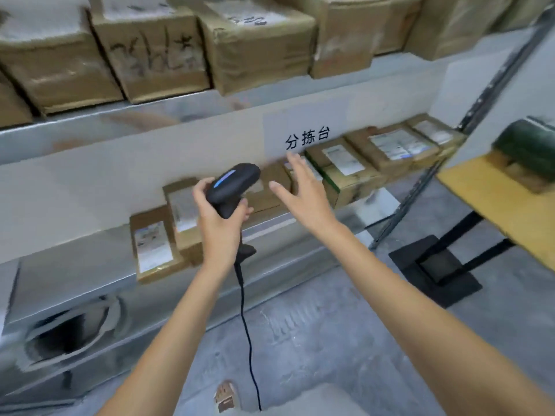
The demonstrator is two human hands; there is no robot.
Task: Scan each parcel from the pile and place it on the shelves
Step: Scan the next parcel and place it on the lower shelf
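- Head view: the person's left hand [220,216] grips a black handheld barcode scanner [232,187] by its handle, fingers and thumb curled round it. The scanner's head points away toward the lower shelf [300,226], which looks like a ready-to-scan hold that keeps the other hand free for parcels.
- A black cable [247,334] hangs from the base of the handle and trails down toward the grey floor [330,325]. The scanner is tethered, so it probably stays in the hand while parcels get handled.
- The right hand [303,190] is stretched out toward the lower shelf, fingers straight and spread, thumb apart, holding nothing. It hovers in front of a small brown parcel [267,190] just behind the scanner; I cannot tell whether the fingertips touch anything.
- The task's parcels lie in a row on that lower shelf, labels facing up, likely so they can be read. One labelled parcel [151,246] sits at the left end and another [345,163] to the right, beyond the open hand.
- Larger cardboard boxes [156,58] stand side by side on the upper shelf [120,127].
- A white sign [306,136] with black characters hangs on the wall behind the lower shelf.
- A yellow-topped table [492,199] stands at the right.
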